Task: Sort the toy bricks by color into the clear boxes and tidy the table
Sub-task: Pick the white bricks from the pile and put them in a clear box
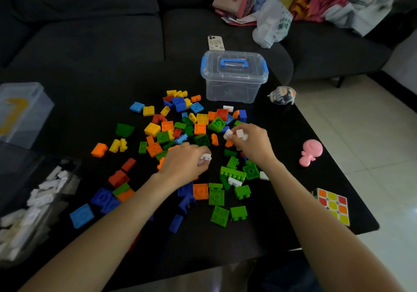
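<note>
**A:** What did the head camera show on my screen at that moment?

**B:** I was looking down on a black table (282, 212) scattered with a pile of toy bricks (180, 133) in blue, yellow, orange, red and green. Both bare forearms reached in from the bottom edge.

**A:** And the hands?

**B:** The left hand (182, 163) was curled over the middle of the pile, its fingertips pinching a small white brick (206, 157). The right hand (252, 142) sat just beside it, farther back, fingers curled round a few white bricks (234, 134).

**A:** Where were the boxes?

**B:** A clear box of white bricks (33, 206) stood at the table's near left edge, lid off. Behind it, at the far left, I saw another clear container (22, 111) with something yellow inside; I could not tell what. A lidded clear box with blue handle (233, 75) stood at the far side, beyond the pile.

**A:** Any loose white pieces?

**B:** One lay among green bricks (234, 181) near the right forearm, another (228, 108) near the lidded box.

**A:** Anything else?

**B:** A puzzle cube (332, 206) and a pink toy (310, 153) lay on the table's right side, and a phone (216, 42) lay on the dark sofa (101, 32) behind.
</note>
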{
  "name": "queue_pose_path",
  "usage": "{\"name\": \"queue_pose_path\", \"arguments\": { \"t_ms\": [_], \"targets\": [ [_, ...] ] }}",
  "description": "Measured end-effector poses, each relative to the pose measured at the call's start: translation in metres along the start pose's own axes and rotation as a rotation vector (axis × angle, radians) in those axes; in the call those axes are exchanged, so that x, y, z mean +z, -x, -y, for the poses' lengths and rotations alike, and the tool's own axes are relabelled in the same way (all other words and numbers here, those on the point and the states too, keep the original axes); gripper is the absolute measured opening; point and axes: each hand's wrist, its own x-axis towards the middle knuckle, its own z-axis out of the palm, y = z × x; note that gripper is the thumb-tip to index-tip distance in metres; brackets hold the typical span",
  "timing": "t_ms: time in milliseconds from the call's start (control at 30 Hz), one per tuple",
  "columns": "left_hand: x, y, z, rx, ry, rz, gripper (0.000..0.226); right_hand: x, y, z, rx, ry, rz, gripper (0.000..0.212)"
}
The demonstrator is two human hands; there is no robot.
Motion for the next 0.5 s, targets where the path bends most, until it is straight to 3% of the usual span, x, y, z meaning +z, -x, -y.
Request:
{"name": "queue_pose_path", "arguments": {
  "t_ms": [100,267,500],
  "targets": [
    [-0.003,-0.004,0.002,-0.03,0.065,-0.037,0.021,-0.005,0.001,0.004,0.06,-0.102,0.002,0.013],
    [-0.015,-0.005,0.004,-0.094,0.182,-0.084,0.019,-0.002,0.005,-0.002,0.091,-0.011,-0.041,0.014],
    [-0.015,-0.003,0.005,-0.104,0.168,-0.031,0.022,0.003,0.013,0.001,0.151,-0.028,-0.01,0.013]
  ]
}}
